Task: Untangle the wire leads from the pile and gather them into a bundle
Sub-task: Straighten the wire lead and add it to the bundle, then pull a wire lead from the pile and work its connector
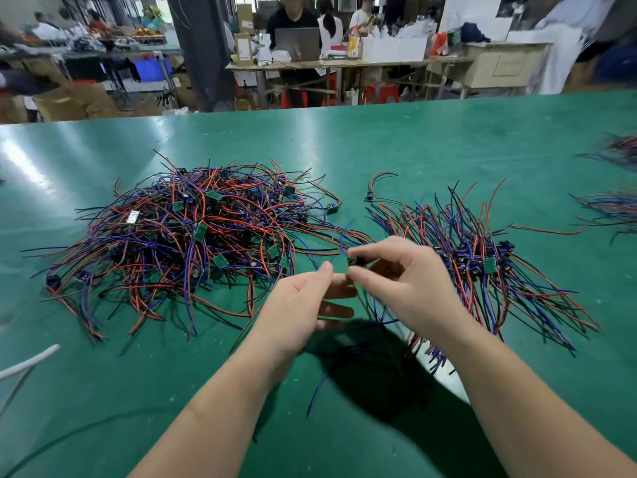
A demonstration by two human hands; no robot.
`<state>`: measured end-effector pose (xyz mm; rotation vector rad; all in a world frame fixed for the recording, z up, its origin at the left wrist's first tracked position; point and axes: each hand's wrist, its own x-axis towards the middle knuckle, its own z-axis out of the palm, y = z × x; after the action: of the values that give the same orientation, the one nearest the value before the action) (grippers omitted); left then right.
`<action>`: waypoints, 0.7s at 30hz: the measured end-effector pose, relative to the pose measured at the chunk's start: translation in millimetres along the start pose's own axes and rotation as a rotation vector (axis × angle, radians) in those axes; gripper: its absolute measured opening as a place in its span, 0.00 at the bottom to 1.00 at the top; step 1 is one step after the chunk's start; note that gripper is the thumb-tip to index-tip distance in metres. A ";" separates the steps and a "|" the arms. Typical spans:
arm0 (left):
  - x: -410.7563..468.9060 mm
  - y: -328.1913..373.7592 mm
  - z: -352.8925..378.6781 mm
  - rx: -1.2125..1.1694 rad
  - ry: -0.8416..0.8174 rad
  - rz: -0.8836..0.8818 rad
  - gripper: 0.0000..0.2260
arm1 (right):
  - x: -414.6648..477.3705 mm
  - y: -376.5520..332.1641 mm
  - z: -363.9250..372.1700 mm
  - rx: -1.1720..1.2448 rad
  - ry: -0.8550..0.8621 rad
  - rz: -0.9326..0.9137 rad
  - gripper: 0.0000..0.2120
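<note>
A tangled pile (193, 232) of red, blue and black wire leads with small green boards lies on the green table at centre left. A sorted bundle (482, 257) of leads lies fanned out at the right. My right hand (403, 284) pinches a small black component (356, 262) of one lead between thumb and forefinger, above the table between pile and bundle. Its wires hang down beneath my hands. My left hand (303, 305) is just left of it, fingers straight and relaxed, fingertips close to the pinched lead.
The green table (413, 139) stretches far ahead. More wire bundles (617, 208) lie at the right edge. One loose lead (377, 186) rests behind the bundle. A white cable (27, 365) crosses the left edge. People work at benches beyond the table.
</note>
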<state>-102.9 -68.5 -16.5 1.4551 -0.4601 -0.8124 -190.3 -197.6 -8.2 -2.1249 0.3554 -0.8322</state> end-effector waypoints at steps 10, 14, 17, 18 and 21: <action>3.5 -19.1 -21.5 1.310 0.149 0.265 0.19 | 16.7 47.0 -84.1 -0.697 0.346 0.391 0.07; 2.6 -16.4 -21.5 1.317 0.163 0.266 0.13 | 13.9 64.2 -98.5 -0.768 0.222 0.598 0.04; 2.5 -14.8 -22.4 1.321 0.191 0.275 0.09 | 17.4 65.2 -95.4 -0.731 0.297 0.544 0.06; 2.5 -15.6 -22.7 1.311 0.215 0.278 0.09 | 18.1 65.9 -93.3 -0.730 0.300 0.536 0.07; 2.3 -19.8 -24.1 1.312 0.303 0.285 0.15 | 17.2 68.0 -87.2 -0.719 0.241 0.584 0.03</action>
<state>-88.1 -52.1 -38.6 2.5614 -1.0292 0.0602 -233.8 -300.5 -13.4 -2.3328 1.5054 -0.6575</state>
